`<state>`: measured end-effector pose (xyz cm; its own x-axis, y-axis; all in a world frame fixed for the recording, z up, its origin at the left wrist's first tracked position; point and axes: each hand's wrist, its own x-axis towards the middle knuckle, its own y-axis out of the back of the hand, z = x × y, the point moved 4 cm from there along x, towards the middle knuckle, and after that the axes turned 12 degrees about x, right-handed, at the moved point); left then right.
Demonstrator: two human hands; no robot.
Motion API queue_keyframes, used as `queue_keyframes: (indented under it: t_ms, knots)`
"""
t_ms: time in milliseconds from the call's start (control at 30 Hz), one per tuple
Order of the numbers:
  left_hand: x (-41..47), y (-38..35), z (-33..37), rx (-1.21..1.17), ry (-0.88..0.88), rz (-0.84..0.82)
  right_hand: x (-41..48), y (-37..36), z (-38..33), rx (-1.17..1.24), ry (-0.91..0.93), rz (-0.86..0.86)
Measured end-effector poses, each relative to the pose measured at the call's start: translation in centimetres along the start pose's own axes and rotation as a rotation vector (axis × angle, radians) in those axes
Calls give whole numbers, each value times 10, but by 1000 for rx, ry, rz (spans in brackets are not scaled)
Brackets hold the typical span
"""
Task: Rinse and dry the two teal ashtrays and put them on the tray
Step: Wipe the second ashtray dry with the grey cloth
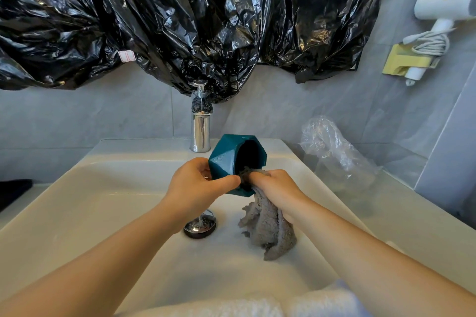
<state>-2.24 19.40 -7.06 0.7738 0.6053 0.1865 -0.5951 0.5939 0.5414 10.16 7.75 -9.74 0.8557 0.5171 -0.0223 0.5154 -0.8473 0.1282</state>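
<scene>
Teal and faceted, the ashtray (223, 160) is held in the air over the white sink basin (103, 201), near the middle of the head view, tipped on its side so its dark opening faces the person. The left hand (195, 185) grips it from 9 o'clock, fingers (226, 181) curled round the lower wall with the thumb lying along the rim. The right hand (278, 188) comes in from 4 o'clock, its fingers closed on a grey cloth (270, 229) and pushing a bunched end of it into the ashtray's mouth. The rest of the cloth hangs down below the wrist toward the basin floor.

A chrome drain plug (199, 224) sits at 7 o'clock of the ashtray, and a chrome faucet (201, 134) stands at 12 o'clock behind it. Black plastic bags (180, 20) hang across the wall above. A crumpled clear plastic bag (334, 152) lies on the counter (425, 213) at 3 o'clock, and a white hair dryer (443, 2) hangs on the wall at 2 o'clock. A white towel (231, 309) shows at 6 o'clock.
</scene>
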Motion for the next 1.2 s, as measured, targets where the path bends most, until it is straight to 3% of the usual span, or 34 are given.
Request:
queue_keyframes:
  t_ms: [133, 333, 400, 533, 633, 700, 867, 1000, 1100, 1200]
  knots:
    - [-1, 6, 5, 39, -42, 56, 0, 0, -4, -156, 95, -78]
    - [0, 3, 2, -9, -49, -35, -3, 18, -21, -497, 387, 155]
    - [1, 1, 0, -72, -29, -42, -1, 16, -15, -405, 302, 112]
    - [2, 3, -5, -137, 12, 21, -5, -6, 5, -35, -193, -121]
    - [3, 4, -6, -119, 3, 42, -7, -17, 11, 27, -293, -272]
    - [3, 4, -5, -107, -5, 33, -4, -12, 10, 2, -233, -211]
    - [4, 3, -3, -94, -19, -15, 0, 9, -10, -397, 218, 68]
    - [3, 3, 1, -123, -27, -44, -7, 18, -27, -565, 460, 227]
    - [2, 5, 3, -93, -57, -14, -5, 17, -26, -549, 498, 183]
    - [2, 7, 2, -76, -60, 50, 3, 11, -14, -303, 357, 33]
